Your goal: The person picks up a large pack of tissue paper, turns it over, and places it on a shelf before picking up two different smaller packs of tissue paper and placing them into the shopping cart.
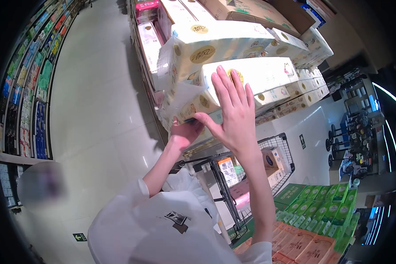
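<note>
My right hand (234,112) lies with its fingers spread on the front and top of a white tissue pack (268,72) with a gold round label. Below and to the left, my left hand (185,132) is under the near left end of the packs, its fingers partly hidden beneath clear wrap (180,99). A dark small patch shows at its fingers, too unclear to name. Directly behind lies another large wrapped pack (224,42) with gold labels, on the same stack.
A shopping cart (288,154) holding boxes stands below the stack. Green packs (325,202) and orange packs (295,242) are piled at the lower right. Shelves of goods (26,88) line the left, across the aisle floor (92,88). A cardboard box (251,15) tops the stack.
</note>
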Tool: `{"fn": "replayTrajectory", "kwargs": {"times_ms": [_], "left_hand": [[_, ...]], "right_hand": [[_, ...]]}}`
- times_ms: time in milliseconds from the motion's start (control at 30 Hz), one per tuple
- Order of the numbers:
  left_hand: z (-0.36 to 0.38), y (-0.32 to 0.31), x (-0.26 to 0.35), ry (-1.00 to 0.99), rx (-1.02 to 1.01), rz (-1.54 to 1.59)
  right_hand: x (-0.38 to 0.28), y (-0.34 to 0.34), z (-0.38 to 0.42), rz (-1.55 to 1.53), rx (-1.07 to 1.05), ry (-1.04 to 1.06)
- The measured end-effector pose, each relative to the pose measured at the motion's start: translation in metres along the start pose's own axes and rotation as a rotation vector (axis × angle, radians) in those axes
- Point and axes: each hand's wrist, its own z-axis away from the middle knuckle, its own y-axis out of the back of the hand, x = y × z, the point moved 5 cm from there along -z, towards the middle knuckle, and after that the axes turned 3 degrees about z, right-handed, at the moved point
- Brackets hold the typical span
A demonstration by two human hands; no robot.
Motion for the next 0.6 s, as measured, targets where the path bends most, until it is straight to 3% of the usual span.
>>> {"fn": "replayTrajectory", "kwargs": {"times_ms": [67, 100, 167, 233, 267, 333, 400, 433, 500, 600], "left_hand": [[0.000, -0.013, -0.018, -0.428, 0.180, -0.994], [0.002, -0.010, -0.011, -0.374, 0.148, -1.002], [0.000, -0.011, -0.013, -0.292, 0.131, -1.045], [-0.004, -0.013, -0.018, -0.243, 0.069, -1.054], [-0.001, -0.016, -0.039, -0.256, 0.071, -1.048], [0.004, -0.021, -0.070, -0.526, 0.471, -1.329], [0.007, -0.007, -0.050, -0.511, 0.507, -1.272], [0.005, 0.006, -0.035, -0.393, 0.432, -1.209], [-0.001, 0.012, -0.044, -0.235, 0.310, -1.043], [0.005, 0.020, -0.042, -0.266, 0.369, -1.081]], "right_hand": [[0.004, 0.007, 0.019, -0.122, -0.060, 0.000], [0.018, 0.009, 0.037, -0.215, 0.018, 0.017], [0.069, 0.011, 0.089, -0.372, 0.496, -0.305], [0.110, -0.028, 0.150, -0.897, 0.861, -1.080], [0.117, -0.037, 0.170, -0.898, 0.847, -1.085], [0.115, -0.062, 0.174, -1.757, 0.583, -0.983], [0.112, -0.059, 0.186, -1.688, 0.611, -1.110], [0.108, -0.057, 0.193, -1.615, 0.633, -1.234], [0.117, -0.069, 0.218, -1.575, 0.657, -1.269], [0.115, -0.068, 0.224, -1.532, 0.701, -1.348]]}}
